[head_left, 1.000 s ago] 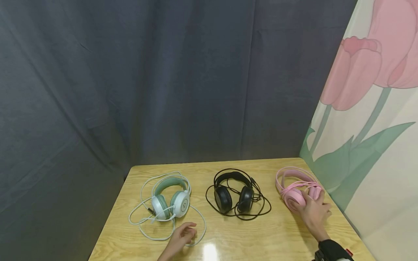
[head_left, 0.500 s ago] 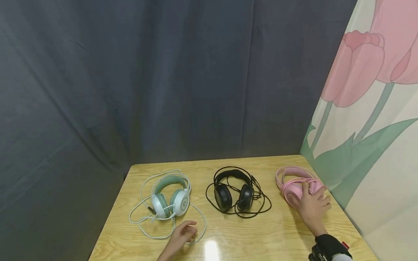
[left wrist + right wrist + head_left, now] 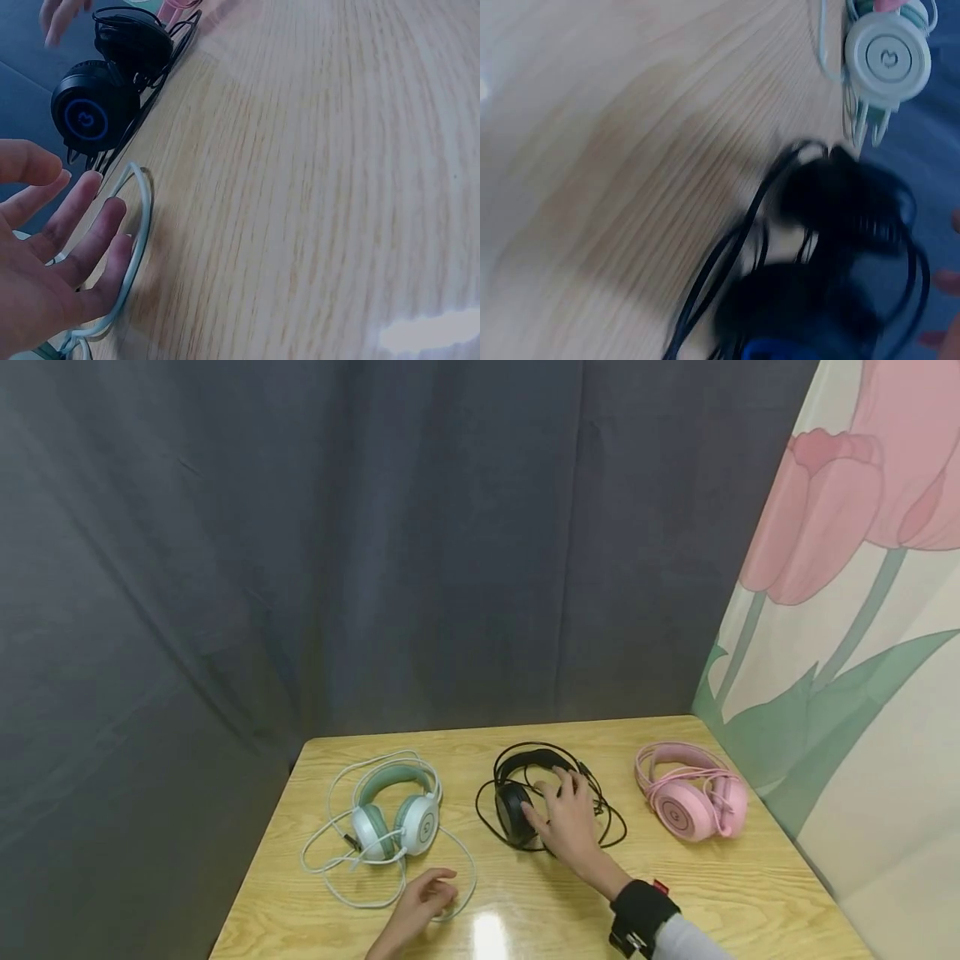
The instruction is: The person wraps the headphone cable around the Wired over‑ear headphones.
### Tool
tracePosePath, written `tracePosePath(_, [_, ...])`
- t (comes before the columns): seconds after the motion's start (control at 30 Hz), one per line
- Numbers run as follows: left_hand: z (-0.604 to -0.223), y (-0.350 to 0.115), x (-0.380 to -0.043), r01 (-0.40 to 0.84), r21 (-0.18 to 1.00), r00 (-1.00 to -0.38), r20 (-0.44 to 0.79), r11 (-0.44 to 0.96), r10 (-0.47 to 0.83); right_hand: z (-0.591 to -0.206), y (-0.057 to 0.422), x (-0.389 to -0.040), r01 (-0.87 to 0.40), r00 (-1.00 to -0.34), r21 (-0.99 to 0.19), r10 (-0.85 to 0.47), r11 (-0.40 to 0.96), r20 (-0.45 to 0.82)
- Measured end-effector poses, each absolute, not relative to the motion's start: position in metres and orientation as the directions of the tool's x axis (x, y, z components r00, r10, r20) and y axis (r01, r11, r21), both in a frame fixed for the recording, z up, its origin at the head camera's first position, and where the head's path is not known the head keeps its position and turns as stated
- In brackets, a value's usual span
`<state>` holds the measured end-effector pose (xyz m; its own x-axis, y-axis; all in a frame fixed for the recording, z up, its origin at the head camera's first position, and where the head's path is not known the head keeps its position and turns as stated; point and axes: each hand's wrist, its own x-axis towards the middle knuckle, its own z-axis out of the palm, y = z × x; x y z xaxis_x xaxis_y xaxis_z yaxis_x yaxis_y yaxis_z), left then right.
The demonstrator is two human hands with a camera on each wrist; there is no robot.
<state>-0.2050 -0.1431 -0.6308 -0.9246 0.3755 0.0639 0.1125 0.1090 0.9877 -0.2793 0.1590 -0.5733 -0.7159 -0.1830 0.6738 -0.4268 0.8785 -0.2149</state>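
Black wired headphones (image 3: 512, 814) lie mid-table, wrapped in loops of their own black cable. Over their right ear cup hovers my right hand (image 3: 570, 822), fingers spread and holding nothing; it hides that cup in the head view. The left wrist view shows the right hand's fingers (image 3: 60, 19) apart from the black headset. My left hand (image 3: 420, 902) has its fingers loosely bent with nothing in them, beside a loop of pale cable (image 3: 139, 240). That cable belongs to white and mint-green headphones (image 3: 420, 825) on the left.
Pink headphones (image 3: 682, 810) with a pink cable lie at the right side of the wooden table (image 3: 720, 893). A dark curtain (image 3: 450, 568) hangs behind the table. A wall with painted tulips (image 3: 825, 693) borders the right edge.
My right hand has come off the pink headphones and moved left, over the black ones. The pink headphones stay at the right. My left hand has barely moved.
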Motion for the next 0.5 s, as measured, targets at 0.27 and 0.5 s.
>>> tracePosePath(0.27, [-0.631, -0.139, -0.205, 0.088, 0.995, -0.917, 0.059, 0.056, 0.395, -0.587, 0.126, -0.286, -0.158, -0.91, -0.154, -0.083, 0.975, 0.406])
tracePosePath(0.5, [-0.629, -0.143, -0.204, 0.098, 0.991, -0.924, 0.055, 0.093, 0.378, -0.587, 0.119, -0.286, -0.094, -0.946, -0.165, -0.036, 0.982, 0.322])
